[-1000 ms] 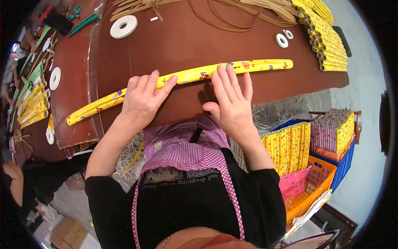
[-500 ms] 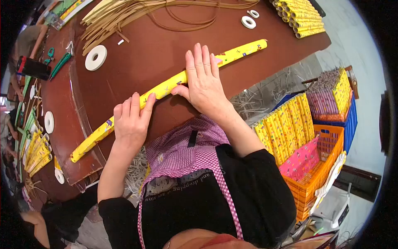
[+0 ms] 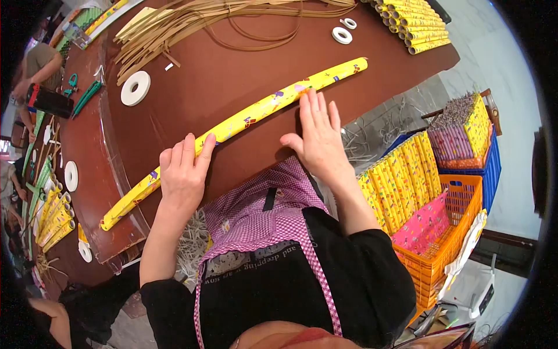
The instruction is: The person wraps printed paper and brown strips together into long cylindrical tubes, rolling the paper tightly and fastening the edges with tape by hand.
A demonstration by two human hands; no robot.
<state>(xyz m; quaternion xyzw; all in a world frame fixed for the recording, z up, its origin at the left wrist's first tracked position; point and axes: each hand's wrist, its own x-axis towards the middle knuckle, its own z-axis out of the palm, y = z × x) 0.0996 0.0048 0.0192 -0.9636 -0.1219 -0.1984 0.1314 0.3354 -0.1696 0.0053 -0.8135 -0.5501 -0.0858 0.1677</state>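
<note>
A long yellow patterned paper roll (image 3: pixel 256 116) lies slantwise across the brown table. My left hand (image 3: pixel 183 177) rests on its left half with the palm down and fingers stretched over it. Right of the middle, my right hand (image 3: pixel 321 142) is open, thumb apart, its fingertips at the near edge of the roll; whether they touch it I cannot tell. The roll's underside is hidden.
Tape rolls (image 3: pixel 135 88) and brown strips (image 3: pixel 215 17) lie on the table (image 3: pixel 192 81). Yellow tubes (image 3: pixel 415 26) are stacked at the far right corner. Green-handled scissors (image 3: pixel 87 98) lie left. An orange crate (image 3: pixel 427 279) stands at right. Another person's arm (image 3: pixel 46 70) shows at upper left.
My right hand has slid off the top of the roll, toward me and to the right. More of the roll's middle shows. My left hand has stayed nearly in place.
</note>
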